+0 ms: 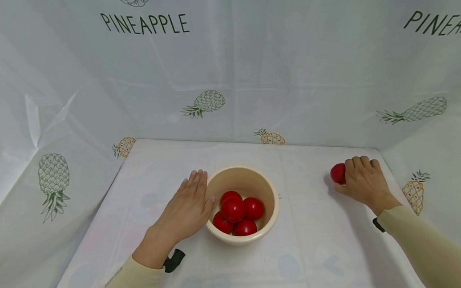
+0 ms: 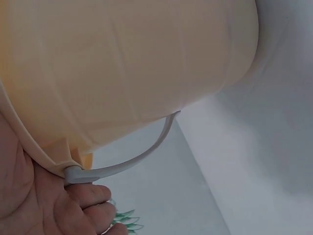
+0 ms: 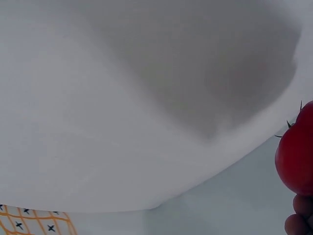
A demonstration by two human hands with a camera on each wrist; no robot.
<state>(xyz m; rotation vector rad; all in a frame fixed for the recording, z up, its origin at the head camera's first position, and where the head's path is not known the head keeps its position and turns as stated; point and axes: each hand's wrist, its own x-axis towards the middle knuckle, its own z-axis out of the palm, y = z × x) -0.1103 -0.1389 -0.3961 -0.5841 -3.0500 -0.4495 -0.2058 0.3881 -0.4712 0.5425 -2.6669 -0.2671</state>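
Observation:
A cream bucket (image 1: pixel 275 203) with several red tomatoes (image 1: pixel 233 209) inside stands near the middle of the table. My left hand (image 1: pixel 188 207) rests against its left rim, fingers straight and side by side. The left wrist view shows the palm (image 2: pixel 29 196) at the rim, beside the bucket's grey handle (image 2: pixel 132 164). Over the right side of the table, my right hand (image 1: pixel 363 179) grips another tomato (image 1: pixel 338 173), partly covered by the fingers. Dark sepal tips show on this tomato (image 3: pixel 296 156) at the edge of the right wrist view.
A pale cloth with faint spots covers the table (image 1: pixel 308 227). Sheeting printed with pineapples (image 1: pixel 209 101) rises behind the table and along both sides. The right hand's shadow (image 3: pixel 234 83) falls on the tabletop.

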